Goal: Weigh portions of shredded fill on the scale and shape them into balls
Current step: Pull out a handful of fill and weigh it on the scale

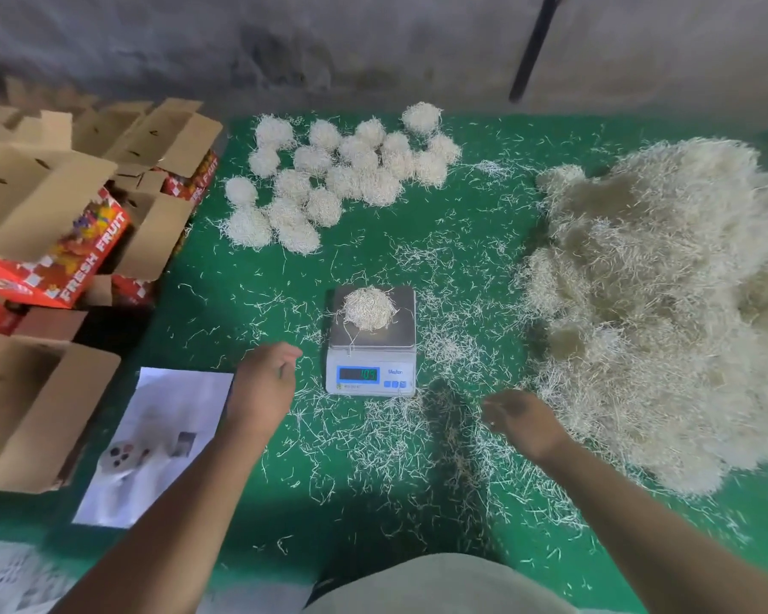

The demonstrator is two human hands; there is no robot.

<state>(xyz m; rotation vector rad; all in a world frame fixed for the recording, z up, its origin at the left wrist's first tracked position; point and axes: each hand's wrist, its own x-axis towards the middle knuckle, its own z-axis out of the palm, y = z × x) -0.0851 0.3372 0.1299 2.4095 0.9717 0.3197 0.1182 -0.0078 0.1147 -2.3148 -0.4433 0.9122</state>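
Shredded fill (666,303) is lying heaped at the right of the green tabletop (222,277), much unweighed. One portion (369,308) is sitting on the scale (372,343); many finished balls (338,179) are resting far left. Left hand (264,387) and right hand (522,421) are hovering, fingers loosely curled, holding nothing.

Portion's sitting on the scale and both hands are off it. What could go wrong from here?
Strands of the portion trail over the front edge of the scale, so they may drop off when it is lifted. The display is blurred, so the reading is easy to misjudge. The left hand and right hand hover close by; a brush could shift the reading.
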